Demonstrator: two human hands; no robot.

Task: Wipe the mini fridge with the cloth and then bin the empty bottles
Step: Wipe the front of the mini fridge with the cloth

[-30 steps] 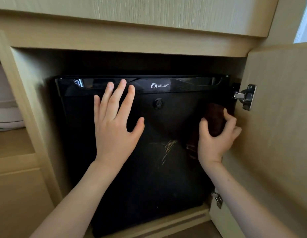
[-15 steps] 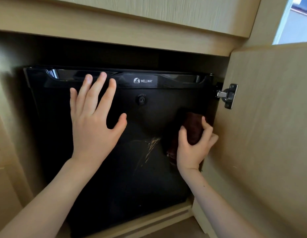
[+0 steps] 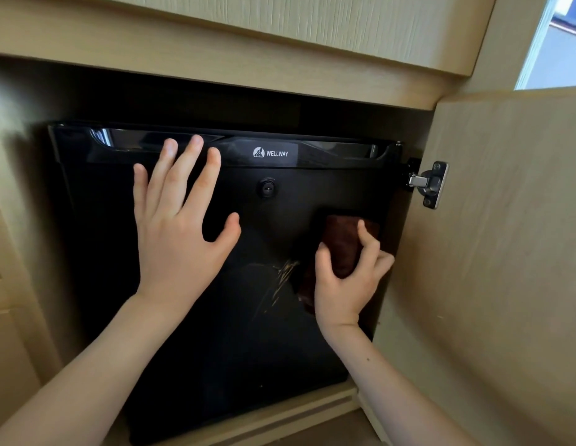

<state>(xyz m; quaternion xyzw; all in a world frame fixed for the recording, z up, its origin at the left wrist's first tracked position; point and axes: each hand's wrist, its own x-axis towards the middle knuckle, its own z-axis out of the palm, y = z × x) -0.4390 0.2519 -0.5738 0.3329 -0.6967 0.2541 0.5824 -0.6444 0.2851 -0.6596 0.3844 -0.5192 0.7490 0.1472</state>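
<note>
While the left hand (image 3: 177,246) lies flat on the mini fridge (image 3: 215,365), fingers straight and spread with the fingertips up on the glossy top band, the right hand (image 3: 341,291) grips the cloth (image 3: 341,243), thumb on one side and curled fingers on the other, and holds it against the door. That cloth is dark reddish-brown, folded into a thick pad, and sits on the right half of the fridge front, just inside its right edge. The fridge itself is black, shut, with a white WELLWAY logo (image 3: 270,153) on the shiny strip, a round lock (image 3: 267,188) below it, and a patch of pale scratches (image 3: 281,278) just left of the cloth.

It stands inside a light wooden cupboard recess (image 3: 215,66). A dark gap runs above its top, a narrower shadowed one down its left side, and its base meets the wooden ledge (image 3: 280,416) at the front. On the right the cupboard door (image 3: 505,268) stands swung open, close beside the right hand, hung on a metal hinge (image 3: 431,185).

Counted: one fridge, one cloth, two hands, one lock, one hinge in sight.
</note>
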